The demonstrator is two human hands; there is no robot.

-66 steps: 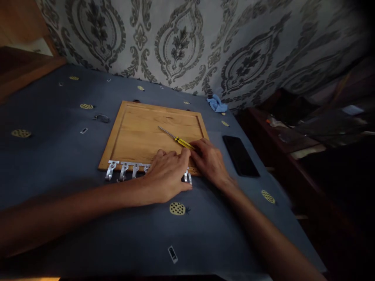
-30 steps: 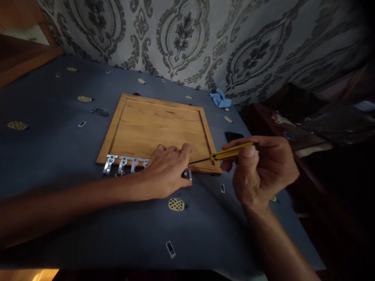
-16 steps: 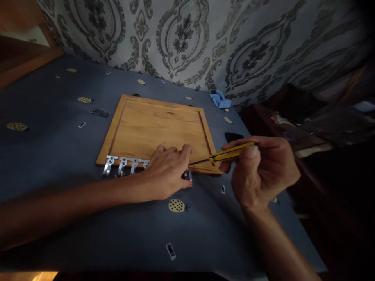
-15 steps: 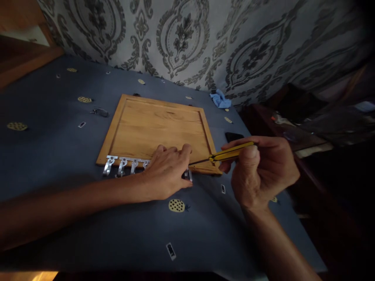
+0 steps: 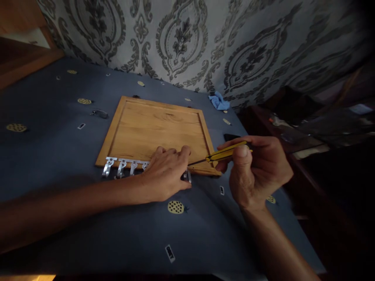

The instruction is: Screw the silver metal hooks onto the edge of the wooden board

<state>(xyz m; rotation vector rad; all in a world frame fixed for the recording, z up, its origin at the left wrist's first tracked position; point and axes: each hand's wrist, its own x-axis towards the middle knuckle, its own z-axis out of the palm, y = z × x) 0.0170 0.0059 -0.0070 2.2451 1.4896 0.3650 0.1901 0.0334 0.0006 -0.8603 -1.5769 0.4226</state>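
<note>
A framed wooden panel (image 5: 158,125) lies flat, a silver metal hook rail (image 5: 121,166) along its near edge, its hooks overhanging toward me. My left hand (image 5: 165,171) bends over the rail's right part, fingers on the wood and thumb at the near side by the end hook; the middle of the rail is hidden beneath it. In my right hand (image 5: 258,168) is a yellow-and-black screwdriver (image 5: 225,153), pinched by the handle. Its shaft points left, and the tip disappears beside my left index finger at the rail.
A blue patterned cloth covers the table (image 5: 129,234). On it lie a small dark object with a metal end (image 5: 99,113), a crumpled blue cloth (image 5: 219,101) and a flat black object (image 5: 231,137). Patterned wall covering rises behind; a wooden piece (image 5: 29,62) stands at left.
My right hand and the screwdriver have shifted slightly left, the handle turning a little. My left hand stays on the rail and panel. The whole view has tilted very slightly.
</note>
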